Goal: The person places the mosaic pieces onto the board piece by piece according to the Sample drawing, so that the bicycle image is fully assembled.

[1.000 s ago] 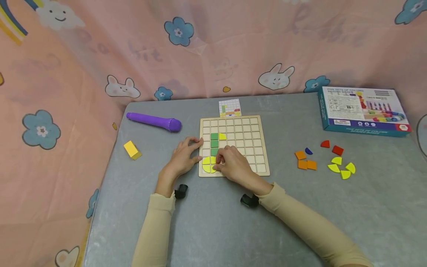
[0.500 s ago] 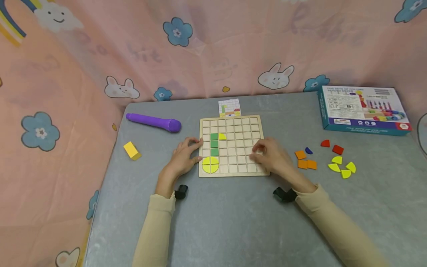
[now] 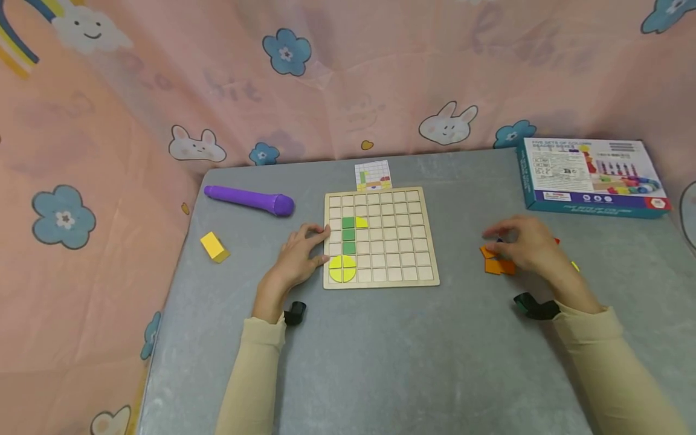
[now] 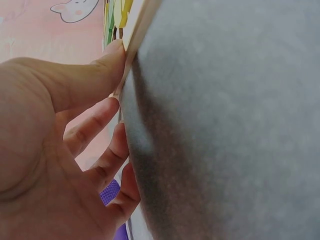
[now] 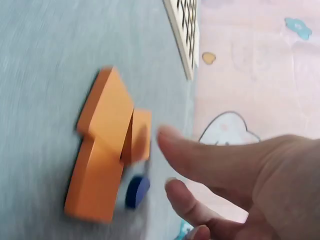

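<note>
My left hand [image 3: 296,257] rests at the left edge of a wooden grid board [image 3: 391,238], thumb and fingertips touching its rim. On the board lie a column of green squares [image 3: 348,235], a yellow quarter-circle [image 3: 361,222] and a yellow circle [image 3: 342,269] of quarter pieces. Over the loose pieces at the right, my right hand [image 3: 530,248] hovers with thumb and fingers apart, holding nothing. Just beyond its fingertips in the right wrist view are orange squares [image 5: 95,185] and a blue half-circle piece [image 5: 137,192]. That hand mostly hides the red and yellow pieces.
A small pattern card [image 3: 373,175] lies behind the board. Further left are a purple toy microphone [image 3: 250,200] and a yellow block [image 3: 214,247]. A boxed toy set [image 3: 595,177] stands at the back right, near the pink printed curtain [image 3: 348,72].
My right hand has moved right, from the yellow circle on the board to above the loose pieces. My left hand keeps its place at the board's edge.
</note>
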### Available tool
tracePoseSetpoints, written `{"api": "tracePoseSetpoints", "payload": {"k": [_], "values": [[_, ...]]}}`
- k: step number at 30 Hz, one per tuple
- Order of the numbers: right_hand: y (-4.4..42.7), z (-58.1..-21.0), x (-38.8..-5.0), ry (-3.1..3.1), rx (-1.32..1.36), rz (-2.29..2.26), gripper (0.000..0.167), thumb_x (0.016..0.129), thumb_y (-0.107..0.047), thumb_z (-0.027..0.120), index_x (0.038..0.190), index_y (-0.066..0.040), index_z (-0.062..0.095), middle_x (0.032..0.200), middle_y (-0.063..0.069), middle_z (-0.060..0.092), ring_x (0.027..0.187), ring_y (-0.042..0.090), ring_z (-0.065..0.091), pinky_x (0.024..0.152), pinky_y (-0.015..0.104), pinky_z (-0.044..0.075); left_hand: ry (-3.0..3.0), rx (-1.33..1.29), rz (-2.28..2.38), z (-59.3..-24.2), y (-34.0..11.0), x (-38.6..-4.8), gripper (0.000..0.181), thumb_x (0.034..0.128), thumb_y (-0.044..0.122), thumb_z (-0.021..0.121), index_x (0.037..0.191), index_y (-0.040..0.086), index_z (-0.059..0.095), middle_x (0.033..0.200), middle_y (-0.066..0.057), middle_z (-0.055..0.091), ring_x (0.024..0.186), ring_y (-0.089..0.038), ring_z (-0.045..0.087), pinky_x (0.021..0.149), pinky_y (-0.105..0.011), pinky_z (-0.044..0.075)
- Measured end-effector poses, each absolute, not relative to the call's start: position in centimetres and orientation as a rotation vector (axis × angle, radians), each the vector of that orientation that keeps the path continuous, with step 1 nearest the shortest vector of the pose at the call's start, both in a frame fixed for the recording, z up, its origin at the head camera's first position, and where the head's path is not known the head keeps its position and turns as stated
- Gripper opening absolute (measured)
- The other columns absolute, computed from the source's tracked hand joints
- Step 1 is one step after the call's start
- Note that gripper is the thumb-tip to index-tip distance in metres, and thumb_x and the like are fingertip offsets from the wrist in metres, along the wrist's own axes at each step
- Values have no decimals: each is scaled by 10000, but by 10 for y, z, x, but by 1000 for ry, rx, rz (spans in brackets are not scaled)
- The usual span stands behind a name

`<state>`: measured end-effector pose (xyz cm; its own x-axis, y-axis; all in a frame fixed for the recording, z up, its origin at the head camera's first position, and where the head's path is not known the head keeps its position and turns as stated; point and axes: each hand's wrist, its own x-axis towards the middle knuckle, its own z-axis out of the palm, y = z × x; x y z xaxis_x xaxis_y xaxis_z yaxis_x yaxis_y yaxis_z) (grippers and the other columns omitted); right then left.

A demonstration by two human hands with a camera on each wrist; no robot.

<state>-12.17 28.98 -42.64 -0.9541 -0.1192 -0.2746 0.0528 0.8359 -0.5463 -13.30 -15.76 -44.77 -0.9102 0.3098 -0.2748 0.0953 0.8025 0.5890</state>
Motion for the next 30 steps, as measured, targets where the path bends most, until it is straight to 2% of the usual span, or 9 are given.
{"api": "tracePoseSetpoints", "payload": {"k": [6,18,23,26,30], "values": [[300,-430,-122,2694,-77,-748,257,948,-150,805,1140,14,753,1153,285,577,1052,433,471,869,482,391,2629,307,828,-448,-157,-132,671,1040,186,683,1648,199,397,1649,-83,364,1446,-376,366,1207,-591,267],[299,-426,-125,2697,-67,-746,202,902,-155,846,970,0,735,1111,272,609,999,420,502,845,459,391,2647,320,802,-446,-157,-133,675,1036,193,689,1646,198,403,1648,-96,367,1461,-389,366,1204,-613,280],[296,-422,-126,2657,9,-797,204,945,-191,806,996,-9,729,1073,229,648,955,369,530,742,390,417,2645,316,802,-446,-157,-133,672,1036,193,689,1645,196,405,1647,-94,368,1452,-384,370,1202,-605,283],[288,-422,-127,2677,16,-843,219,968,-210,787,1028,-8,725,987,184,665,882,320,541,660,331,421,2641,313,807,-447,-158,-133,672,1037,188,688,1646,194,404,1648,-92,367,1452,-380,368,1205,-600,278],[265,-429,-128,2771,-48,-945,202,971,-172,787,1061,1,734,943,172,706,837,281,550,647,288,412,2639,311,816,-447,-158,-133,673,1037,183,687,1647,196,402,1646,-88,369,1454,-379,364,1210,-599,269]]}}
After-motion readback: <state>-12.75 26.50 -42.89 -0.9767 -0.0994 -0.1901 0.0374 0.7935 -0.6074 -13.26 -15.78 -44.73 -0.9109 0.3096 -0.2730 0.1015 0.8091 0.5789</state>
